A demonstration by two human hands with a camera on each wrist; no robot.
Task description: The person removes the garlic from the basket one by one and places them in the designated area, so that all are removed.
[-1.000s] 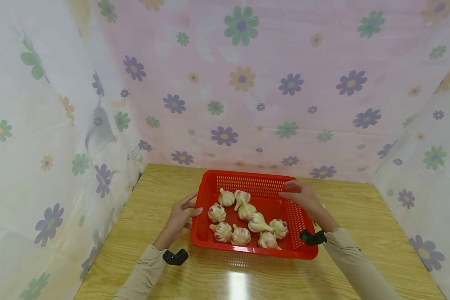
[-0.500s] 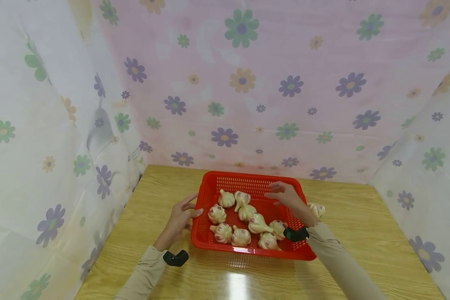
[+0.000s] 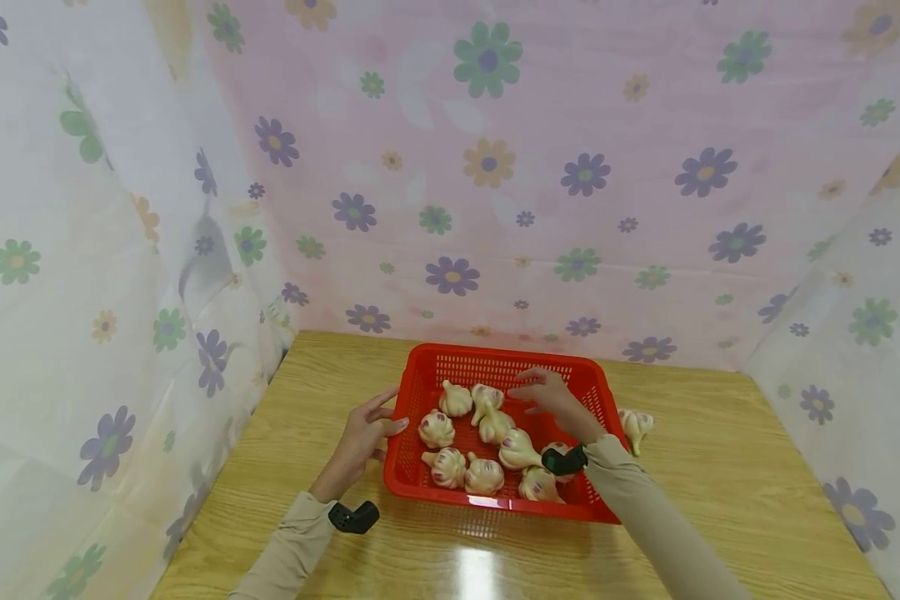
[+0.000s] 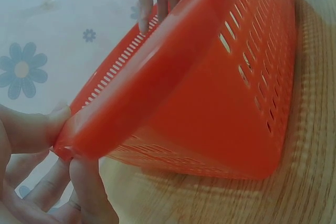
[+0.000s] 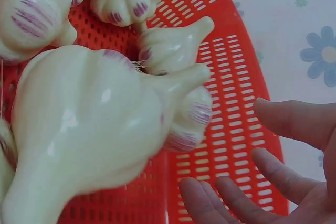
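A red plastic basket [image 3: 495,502] with slotted walls stands on the table and holds several garlic bulbs [image 3: 517,449], cream with purple streaks. At its left side my left hand [image 3: 358,437] grips the rim; the left wrist view shows the thumb over the rim [image 4: 118,95] and fingertips beneath. My right hand [image 3: 558,402] hovers over the basket's back right part, fingers spread and loosely bent, holding nothing. In the right wrist view, a large garlic bulb [image 5: 97,119] lies close to the camera, apart from the fingers. The right forearm partly hides a bulb near the front right.
Another garlic bulb [image 3: 636,425] lies on the wooden table [image 3: 720,475], just outside the basket's right wall. Flower-patterned cloth [image 3: 525,167] hangs behind the table and along both sides. A black wrist camera [image 3: 354,517] sits by each sleeve.
My right hand has moved left from the basket's right rim to above its inside, uncovering the bulb on the table at right. The left hand keeps its grip in place.
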